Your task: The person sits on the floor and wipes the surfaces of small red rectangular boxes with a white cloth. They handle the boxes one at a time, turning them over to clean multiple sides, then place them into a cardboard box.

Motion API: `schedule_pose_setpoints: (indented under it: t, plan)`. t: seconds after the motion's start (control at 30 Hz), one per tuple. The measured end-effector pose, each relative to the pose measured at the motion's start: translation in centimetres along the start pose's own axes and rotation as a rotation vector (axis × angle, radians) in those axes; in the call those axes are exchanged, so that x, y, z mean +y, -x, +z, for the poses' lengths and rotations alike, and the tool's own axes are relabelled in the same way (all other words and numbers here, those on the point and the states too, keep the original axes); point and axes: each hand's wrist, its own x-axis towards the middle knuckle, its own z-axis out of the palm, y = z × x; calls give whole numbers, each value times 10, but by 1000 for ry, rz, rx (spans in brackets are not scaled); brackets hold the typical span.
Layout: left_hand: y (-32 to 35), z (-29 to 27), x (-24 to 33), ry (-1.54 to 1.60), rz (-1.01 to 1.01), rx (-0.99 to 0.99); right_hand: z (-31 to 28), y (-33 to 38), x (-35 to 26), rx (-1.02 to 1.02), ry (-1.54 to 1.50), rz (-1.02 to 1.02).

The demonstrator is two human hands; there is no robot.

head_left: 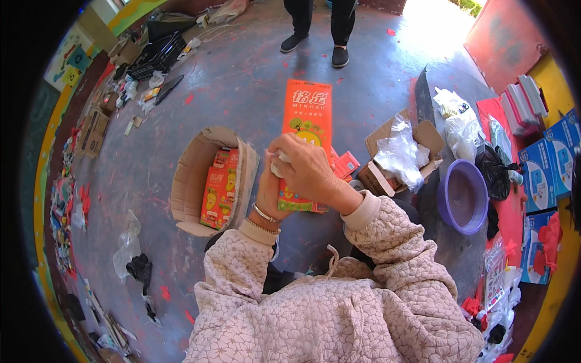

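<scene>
My two hands meet in front of me, above a large flat orange box with printed cartoon pictures. A small white bunched wad shows between them; its kind is not clear. My left hand, with a bracelet at the wrist, is closed around the wad from the left, its fingers partly hidden. Over it curls my right hand, fingers bent onto the same wad. The lower part of the orange box lies behind both hands. Left of them, an open cardboard carton contains several smaller orange boxes.
At right stand a small open carton with clear plastic bags, a purple basin and blue boxes. More orange packs lie beside my right wrist. A person stands ahead. Plastic scraps litter the floor.
</scene>
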Motion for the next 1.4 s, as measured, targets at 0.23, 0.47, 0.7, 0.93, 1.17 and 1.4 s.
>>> schedule_pose_setpoints:
  t: [0.23,0.47,0.7,0.93,1.17,1.4]
  plan:
    - [5,-5,-8,-239,-224,-158,-20,-21,36,229,312,120]
    - [0,-15,1,-194,-145,114,-92,-18,112,539,-176,653]
    - [-8,-15,8,-86,73,205,-53,-3,79,63,-626,1026]
    - [-6,-10,12,-201,127,253,-26,10,63,-449,-643,667]
    - [-9,11,8,-432,201,330,-36,0,11,-273,143,365]
    - [-19,-36,0,-310,-44,330,12,32,-11,-260,288,246]
